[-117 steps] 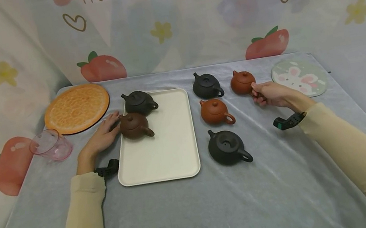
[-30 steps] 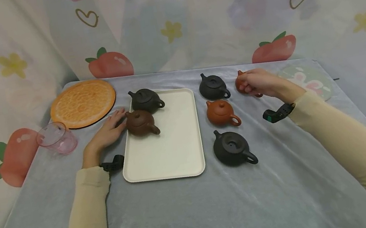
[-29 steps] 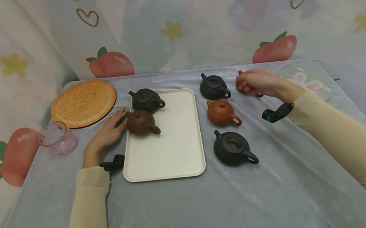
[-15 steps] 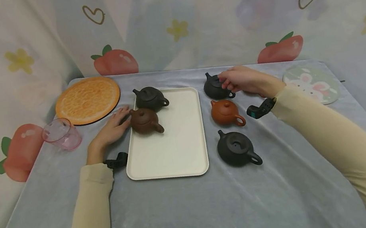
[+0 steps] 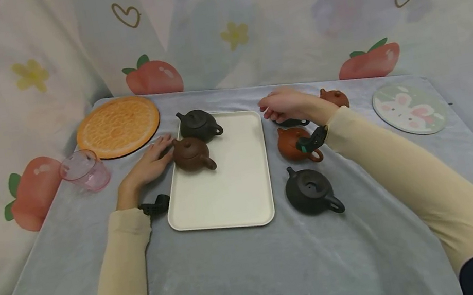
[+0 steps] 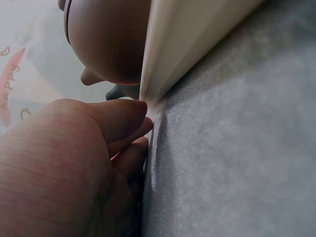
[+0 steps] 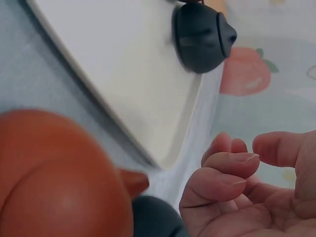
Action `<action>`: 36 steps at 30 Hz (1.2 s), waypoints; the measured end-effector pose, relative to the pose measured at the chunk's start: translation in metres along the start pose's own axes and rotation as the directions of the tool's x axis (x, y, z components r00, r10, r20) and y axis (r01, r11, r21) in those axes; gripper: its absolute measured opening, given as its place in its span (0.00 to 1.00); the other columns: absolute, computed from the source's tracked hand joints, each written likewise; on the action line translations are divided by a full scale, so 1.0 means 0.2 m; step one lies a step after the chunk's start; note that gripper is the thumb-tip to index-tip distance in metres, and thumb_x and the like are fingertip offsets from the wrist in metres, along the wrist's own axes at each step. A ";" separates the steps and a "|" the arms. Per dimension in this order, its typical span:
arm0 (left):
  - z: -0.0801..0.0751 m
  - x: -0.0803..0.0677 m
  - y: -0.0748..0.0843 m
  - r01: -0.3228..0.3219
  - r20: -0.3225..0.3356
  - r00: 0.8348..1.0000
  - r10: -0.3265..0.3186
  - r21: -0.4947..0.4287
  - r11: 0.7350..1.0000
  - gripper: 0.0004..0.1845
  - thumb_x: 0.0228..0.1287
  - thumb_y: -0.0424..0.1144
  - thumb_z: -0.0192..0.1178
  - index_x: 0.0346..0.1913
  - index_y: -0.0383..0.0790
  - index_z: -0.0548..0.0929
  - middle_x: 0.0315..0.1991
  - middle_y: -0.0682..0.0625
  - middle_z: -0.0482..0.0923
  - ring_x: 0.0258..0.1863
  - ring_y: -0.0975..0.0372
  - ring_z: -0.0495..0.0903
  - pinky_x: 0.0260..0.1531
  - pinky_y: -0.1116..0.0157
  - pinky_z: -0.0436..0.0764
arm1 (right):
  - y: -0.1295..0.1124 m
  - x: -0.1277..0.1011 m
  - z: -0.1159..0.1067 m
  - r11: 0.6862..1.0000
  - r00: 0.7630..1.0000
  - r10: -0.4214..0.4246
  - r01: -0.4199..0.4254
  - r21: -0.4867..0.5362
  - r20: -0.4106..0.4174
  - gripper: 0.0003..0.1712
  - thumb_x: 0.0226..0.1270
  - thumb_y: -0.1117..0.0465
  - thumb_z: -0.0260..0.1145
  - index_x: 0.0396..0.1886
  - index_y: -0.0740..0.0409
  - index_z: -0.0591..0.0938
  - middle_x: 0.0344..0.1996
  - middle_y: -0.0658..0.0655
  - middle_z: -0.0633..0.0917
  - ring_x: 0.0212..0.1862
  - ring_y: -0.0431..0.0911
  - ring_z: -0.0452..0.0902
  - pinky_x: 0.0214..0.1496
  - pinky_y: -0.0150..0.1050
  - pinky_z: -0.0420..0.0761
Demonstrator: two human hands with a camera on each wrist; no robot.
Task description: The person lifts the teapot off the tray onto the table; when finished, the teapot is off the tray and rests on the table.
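My left hand [image 5: 146, 168] lies with relaxed fingers against the left rim of the cream tray [image 5: 226, 196]; in the left wrist view its thumb [image 6: 126, 118] meets the tray's edge. A brown teapot [image 5: 190, 154] and a black teapot [image 5: 197, 124] stand on the tray's upper left. My right hand [image 5: 287, 103] hovers above a dark teapot [image 5: 293, 123], mostly hidden under it. Loosely bent fingers and a gap at the thumb show in the right wrist view, with nothing held. Under the wrist sits an orange teapot [image 5: 290, 146]; another orange teapot [image 5: 334, 96] is behind the forearm.
A larger black teapot [image 5: 309, 191] stands right of the tray. At the back left lie a round orange mat [image 5: 118, 127] and a pink clear cup [image 5: 85, 171] near the table's edge. A round rabbit mat [image 5: 408, 108] lies at the right. Printed cloth hangs behind.
My right hand has left the far-right orange teapot and moved left over the back dark teapot. The left hand stays at the tray. The head view has shifted slightly.
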State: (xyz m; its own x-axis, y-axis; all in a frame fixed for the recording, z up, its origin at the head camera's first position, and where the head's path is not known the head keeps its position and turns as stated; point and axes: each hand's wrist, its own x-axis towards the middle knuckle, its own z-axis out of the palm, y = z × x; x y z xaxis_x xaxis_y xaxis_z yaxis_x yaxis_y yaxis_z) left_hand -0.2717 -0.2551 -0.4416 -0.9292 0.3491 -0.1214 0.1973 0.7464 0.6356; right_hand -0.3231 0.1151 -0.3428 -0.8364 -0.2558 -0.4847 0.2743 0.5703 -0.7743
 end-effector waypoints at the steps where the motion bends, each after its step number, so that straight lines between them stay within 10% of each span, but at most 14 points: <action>1: 0.00 0.00 0.01 -0.002 0.002 1.000 0.002 0.000 1.000 0.29 0.79 0.43 0.42 0.76 0.35 0.56 0.79 0.42 0.43 0.78 0.48 0.36 0.76 0.48 0.37 | 0.00 0.01 0.01 1.000 1.000 0.000 0.000 0.008 0.007 0.22 0.76 0.56 0.50 0.55 0.71 0.72 0.29 0.53 0.76 0.23 0.38 0.66 0.27 0.28 0.68; 36: -0.01 0.00 0.04 0.010 0.013 1.000 -0.010 0.006 1.000 0.29 0.79 0.41 0.42 0.75 0.30 0.55 0.79 0.39 0.42 0.78 0.46 0.36 0.76 0.48 0.36 | -0.14 0.23 0.39 0.999 0.986 -0.004 -0.001 0.032 0.166 0.19 0.77 0.51 0.53 0.53 0.62 0.73 0.27 0.54 0.75 0.21 0.40 0.61 0.24 0.31 0.63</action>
State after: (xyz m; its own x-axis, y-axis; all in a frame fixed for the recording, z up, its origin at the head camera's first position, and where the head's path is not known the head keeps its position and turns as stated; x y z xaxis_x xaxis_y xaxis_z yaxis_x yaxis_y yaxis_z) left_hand -0.2715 -0.2492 -0.4349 -0.9271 0.3487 -0.1377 0.1898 0.7533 0.6296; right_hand -0.3325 0.0261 -0.3756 -0.7470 -0.3844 -0.5424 0.2906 0.5449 -0.7865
